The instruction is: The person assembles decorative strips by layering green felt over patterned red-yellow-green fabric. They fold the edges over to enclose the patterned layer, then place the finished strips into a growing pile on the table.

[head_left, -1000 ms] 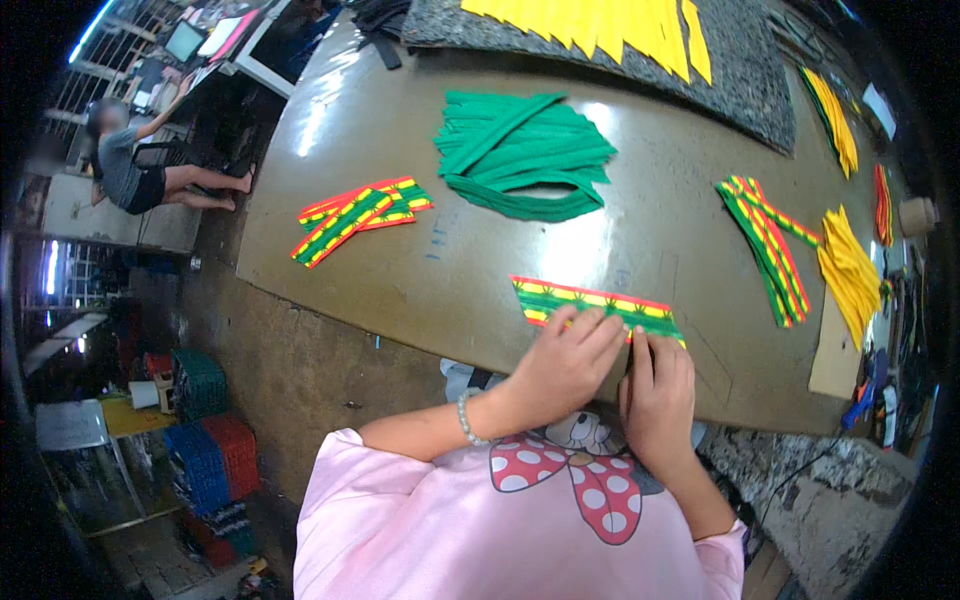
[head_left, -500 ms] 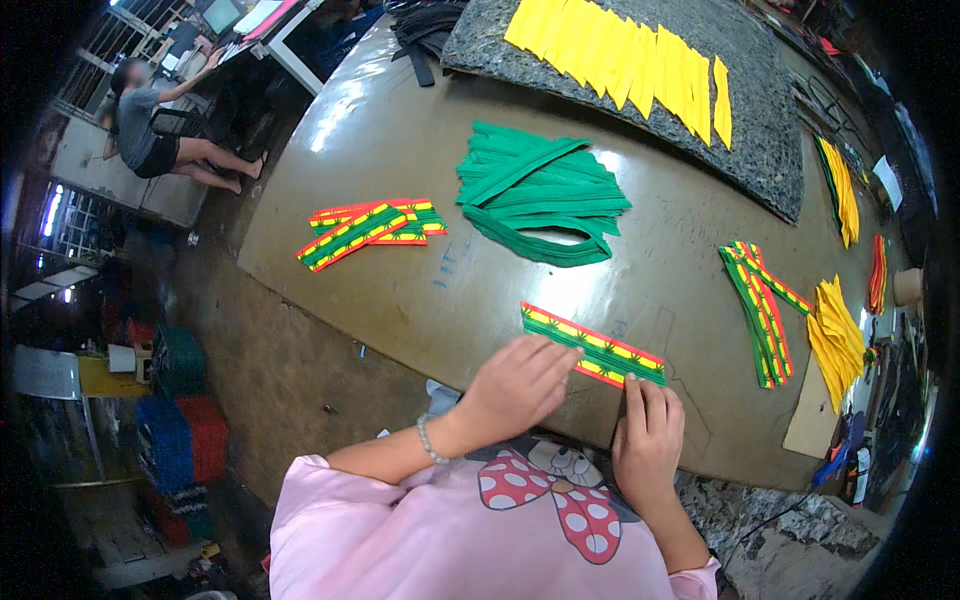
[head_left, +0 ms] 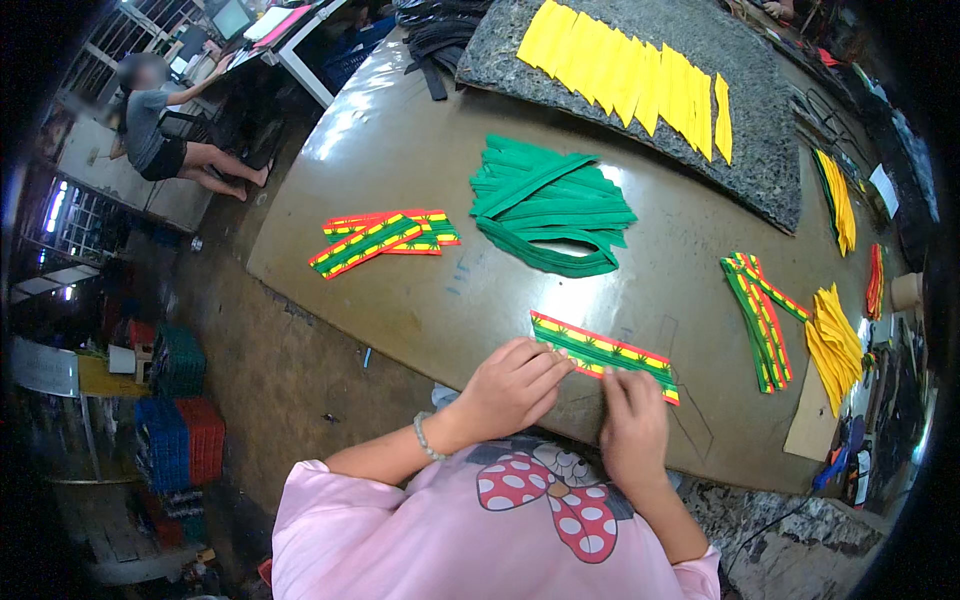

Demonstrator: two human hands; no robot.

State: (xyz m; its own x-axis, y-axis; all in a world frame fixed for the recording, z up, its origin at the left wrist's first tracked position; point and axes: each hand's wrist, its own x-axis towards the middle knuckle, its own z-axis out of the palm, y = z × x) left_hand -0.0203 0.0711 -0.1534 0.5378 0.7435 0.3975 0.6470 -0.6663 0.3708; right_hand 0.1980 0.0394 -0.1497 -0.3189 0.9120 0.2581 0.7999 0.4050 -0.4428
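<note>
A fabric strip (head_left: pixel 640 361) striped red, yellow and green with dark leaf shapes lies flat on the table, slanting down to the right, close to its near edge. My left hand (head_left: pixel 517 385) grips the lower edge of the strip left of its middle, fingers bent and pressed together. Beside it my right hand (head_left: pixel 635 420) pinches the same edge; the thumb is mostly hidden. Beyond the hands is a pile of green zipper-like strips (head_left: pixel 550 200). Similar patterned strips overlap in a left stack (head_left: pixel 380 240) and a right stack (head_left: pixel 760 318).
Yellow strips (head_left: pixel 620 75) lie in a row on a grey speckled board (head_left: pixel 765 160) at the back. A yellow bundle (head_left: pixel 834 345) rests at the right. Black strips (head_left: pixel 432 40) hang over the far edge. A person (head_left: pixel 160 130) sits at a desk, far left.
My right hand has moved left along the strip's lower edge, nearer my left hand, uncovering the strip's right end. The whole view has shifted slightly.
</note>
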